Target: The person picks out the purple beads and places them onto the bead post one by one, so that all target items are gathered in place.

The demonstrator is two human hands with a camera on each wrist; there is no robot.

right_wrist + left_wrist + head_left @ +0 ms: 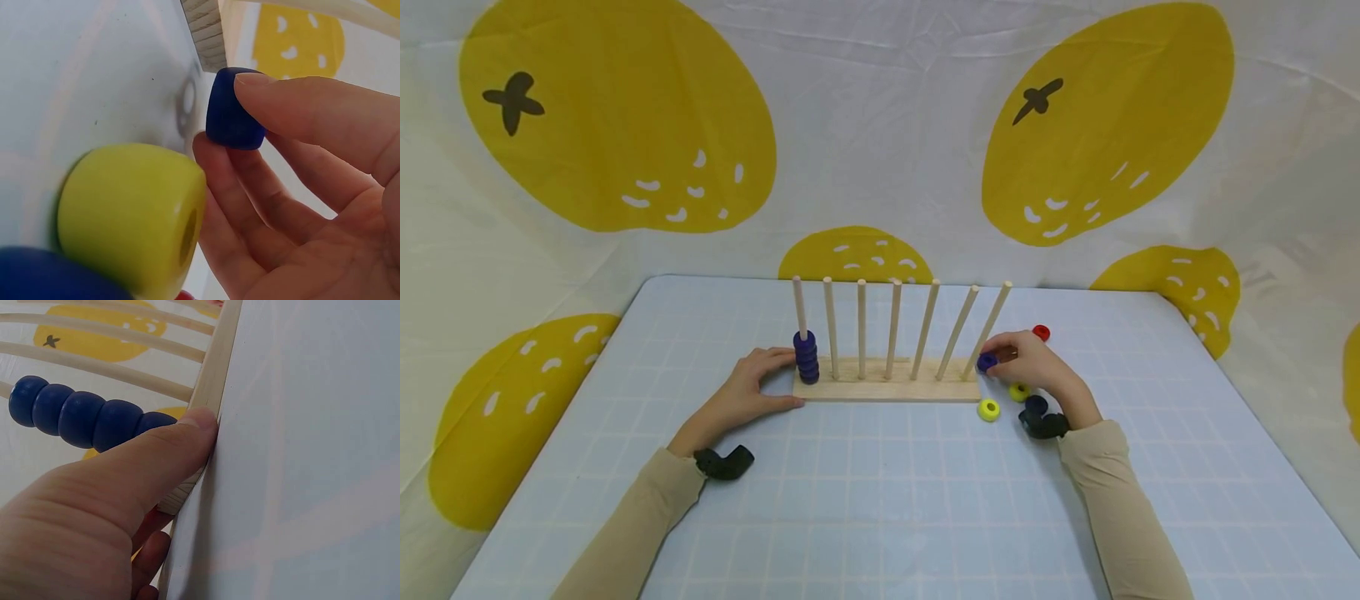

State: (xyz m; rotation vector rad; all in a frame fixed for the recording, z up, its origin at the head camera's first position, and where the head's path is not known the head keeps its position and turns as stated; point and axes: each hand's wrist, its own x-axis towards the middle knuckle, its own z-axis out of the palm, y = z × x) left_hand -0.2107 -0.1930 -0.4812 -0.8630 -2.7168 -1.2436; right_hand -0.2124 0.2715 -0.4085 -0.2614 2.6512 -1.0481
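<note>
A wooden peg rack (887, 390) with several upright pegs stands on the table. Its leftmost peg carries a stack of blue beads (806, 358), seen larger as the blue beads (81, 419) in the left wrist view. My left hand (747, 387) grips the left end of the rack's base, thumb along the front edge and fingers behind. Off the rack's right end, my right hand (1030, 360) pinches one blue bead (234, 112) between thumb and fingers. Close by that hand lie a yellow bead (128, 215) and another blue bead (50, 278).
A second yellow bead (988, 410) lies by the rack's front right corner. Beyond the right hand is a red bead (1041, 332). A light checked cloth (880, 500) covers the table, and a white curtain with yellow fruit prints (625, 108) hangs behind it.
</note>
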